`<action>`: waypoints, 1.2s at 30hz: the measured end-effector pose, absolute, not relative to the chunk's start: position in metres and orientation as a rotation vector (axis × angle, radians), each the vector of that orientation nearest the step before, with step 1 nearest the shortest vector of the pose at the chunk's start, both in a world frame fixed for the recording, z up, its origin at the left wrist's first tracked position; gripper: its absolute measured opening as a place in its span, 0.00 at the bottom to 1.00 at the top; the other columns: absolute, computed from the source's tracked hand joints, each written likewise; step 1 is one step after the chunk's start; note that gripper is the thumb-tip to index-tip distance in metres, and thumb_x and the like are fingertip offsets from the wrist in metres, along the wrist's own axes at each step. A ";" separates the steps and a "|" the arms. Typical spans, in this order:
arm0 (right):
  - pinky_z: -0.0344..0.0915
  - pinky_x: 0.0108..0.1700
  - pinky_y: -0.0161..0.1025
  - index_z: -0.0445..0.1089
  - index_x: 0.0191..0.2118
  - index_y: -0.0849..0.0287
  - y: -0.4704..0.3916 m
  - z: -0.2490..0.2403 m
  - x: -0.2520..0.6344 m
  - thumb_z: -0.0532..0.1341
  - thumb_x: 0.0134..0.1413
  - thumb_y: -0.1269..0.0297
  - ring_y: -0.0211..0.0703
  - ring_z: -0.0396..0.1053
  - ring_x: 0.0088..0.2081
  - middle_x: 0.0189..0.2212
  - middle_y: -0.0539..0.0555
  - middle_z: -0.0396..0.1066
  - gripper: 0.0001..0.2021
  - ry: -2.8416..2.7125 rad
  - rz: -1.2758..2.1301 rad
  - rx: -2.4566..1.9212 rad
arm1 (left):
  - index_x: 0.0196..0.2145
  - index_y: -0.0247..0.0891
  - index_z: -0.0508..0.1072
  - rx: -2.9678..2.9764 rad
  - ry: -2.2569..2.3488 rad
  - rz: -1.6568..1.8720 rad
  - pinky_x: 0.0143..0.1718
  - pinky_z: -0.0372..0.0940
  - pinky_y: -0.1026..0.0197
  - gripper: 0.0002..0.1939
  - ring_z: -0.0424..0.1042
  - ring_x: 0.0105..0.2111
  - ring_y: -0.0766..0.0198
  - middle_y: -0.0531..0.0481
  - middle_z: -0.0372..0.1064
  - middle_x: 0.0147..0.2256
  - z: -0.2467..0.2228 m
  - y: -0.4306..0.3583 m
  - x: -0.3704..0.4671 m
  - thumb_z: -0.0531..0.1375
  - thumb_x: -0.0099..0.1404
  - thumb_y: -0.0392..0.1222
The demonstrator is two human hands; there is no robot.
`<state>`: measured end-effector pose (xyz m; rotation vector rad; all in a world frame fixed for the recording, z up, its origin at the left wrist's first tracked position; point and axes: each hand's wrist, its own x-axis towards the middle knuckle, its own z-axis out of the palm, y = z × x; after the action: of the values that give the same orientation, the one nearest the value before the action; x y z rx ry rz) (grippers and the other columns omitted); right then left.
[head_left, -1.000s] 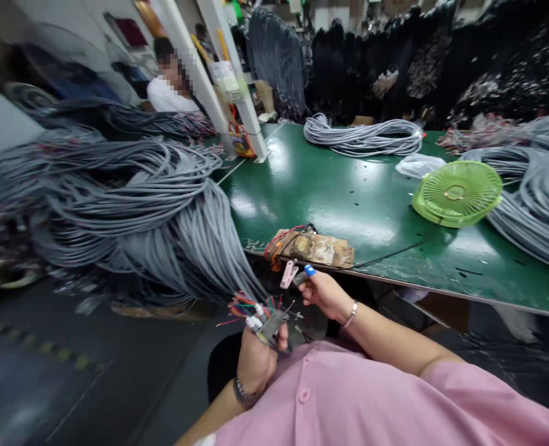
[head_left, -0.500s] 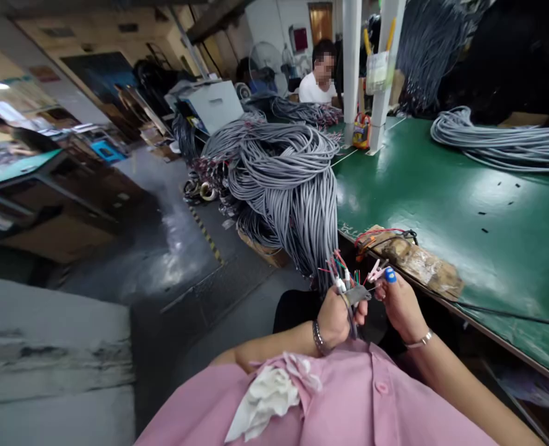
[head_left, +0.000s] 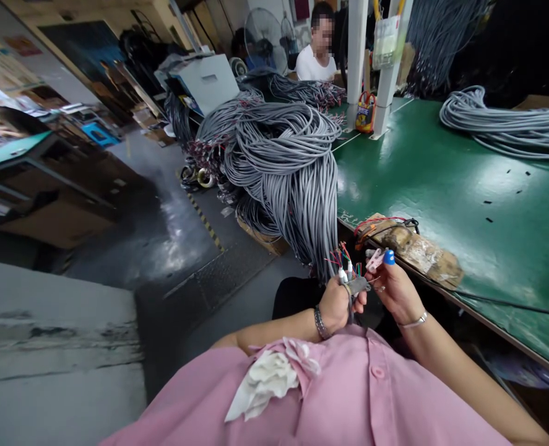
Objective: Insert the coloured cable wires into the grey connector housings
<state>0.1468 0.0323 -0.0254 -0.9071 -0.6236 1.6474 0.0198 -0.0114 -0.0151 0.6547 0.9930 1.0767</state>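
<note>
My left hand (head_left: 334, 306) is wrapped around a few grey cables whose stripped ends point up, with thin red, green and other coloured wires (head_left: 345, 253) fanning out above white collars. A bare grey cable end (head_left: 358, 285) sticks out sideways from that grip towards my right hand (head_left: 395, 291). The right fingers are bent into a pinch beside it, with a blue cover (head_left: 389, 257) on the thumb tip. Against the right fingertips is a small pink clip (head_left: 374, 260). A fine strand shows between the hands; what it joins is unclear.
A large heap of grey cables (head_left: 297, 179) hangs over the table's left edge. On the green table (head_left: 423, 192) lie a taped wooden block (head_left: 408, 251) with wires, small black pieces and a cable coil (head_left: 497, 127). A person (head_left: 315, 59) sits at the back.
My right hand has moved slightly up, and the pink clip has moved up with it. The left hand keeps its grip on the cables. The whole view has shifted a little.
</note>
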 end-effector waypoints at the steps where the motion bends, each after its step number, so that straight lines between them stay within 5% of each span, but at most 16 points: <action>1: 0.63 0.29 0.37 0.71 0.30 0.56 0.032 -0.026 0.148 0.62 0.49 0.44 0.39 0.62 0.26 0.25 0.51 0.67 0.18 -0.620 1.668 -0.891 | 0.25 0.34 0.67 0.655 0.992 1.081 0.12 0.51 0.68 0.15 0.59 0.11 0.72 0.53 0.65 0.16 -0.015 -0.012 0.020 0.63 0.53 0.50; 8: 0.64 0.30 0.35 0.72 0.34 0.56 0.030 -0.024 0.161 0.53 0.53 0.39 0.37 0.62 0.27 0.29 0.52 0.69 0.24 -0.552 1.905 -0.762 | 0.22 0.33 0.67 0.678 0.990 1.113 0.12 0.50 0.68 0.16 0.60 0.11 0.71 0.52 0.65 0.16 -0.013 -0.019 0.014 0.63 0.54 0.49; 15: 0.61 0.28 0.35 0.70 0.30 0.57 0.026 -0.019 0.157 0.62 0.52 0.53 0.37 0.59 0.25 0.25 0.50 0.65 0.12 -0.719 1.654 -0.907 | 0.24 0.33 0.68 0.674 1.019 1.246 0.13 0.50 0.68 0.16 0.60 0.12 0.72 0.53 0.66 0.17 -0.010 -0.013 0.013 0.63 0.54 0.50; 19: 0.61 0.29 0.35 0.71 0.31 0.56 0.024 -0.026 0.154 0.59 0.54 0.49 0.37 0.60 0.26 0.28 0.52 0.67 0.15 -0.783 1.418 -0.987 | 0.24 0.34 0.67 0.647 1.024 1.252 0.13 0.50 0.67 0.16 0.60 0.12 0.72 0.53 0.66 0.18 -0.006 -0.007 0.014 0.64 0.53 0.51; 24: 0.64 0.31 0.38 0.73 0.35 0.57 0.030 -0.028 0.152 0.59 0.50 0.42 0.41 0.64 0.29 0.29 0.54 0.70 0.21 -0.721 1.695 -0.905 | 0.23 0.34 0.67 0.658 1.053 1.230 0.13 0.48 0.67 0.18 0.60 0.12 0.72 0.53 0.66 0.18 -0.007 -0.004 0.018 0.64 0.52 0.52; 31: 0.64 0.32 0.37 0.73 0.36 0.55 0.036 -0.029 0.146 0.64 0.48 0.48 0.41 0.66 0.31 0.33 0.53 0.72 0.16 -0.571 1.640 -0.869 | 0.22 0.34 0.67 0.696 1.102 1.193 0.12 0.48 0.68 0.18 0.60 0.12 0.72 0.53 0.66 0.17 -0.013 -0.005 0.019 0.63 0.53 0.52; 36: 0.65 0.31 0.37 0.71 0.33 0.55 0.029 -0.029 0.154 0.55 0.50 0.37 0.41 0.66 0.31 0.32 0.55 0.71 0.24 -0.651 1.782 -0.867 | 0.22 0.34 0.67 0.751 1.102 1.172 0.13 0.49 0.68 0.18 0.60 0.12 0.73 0.52 0.66 0.18 -0.016 -0.010 0.015 0.62 0.54 0.53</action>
<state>0.1538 0.0295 -0.0288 -0.8669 -0.6509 1.7816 0.0151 -0.0102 -0.0164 0.7511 1.1018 1.1724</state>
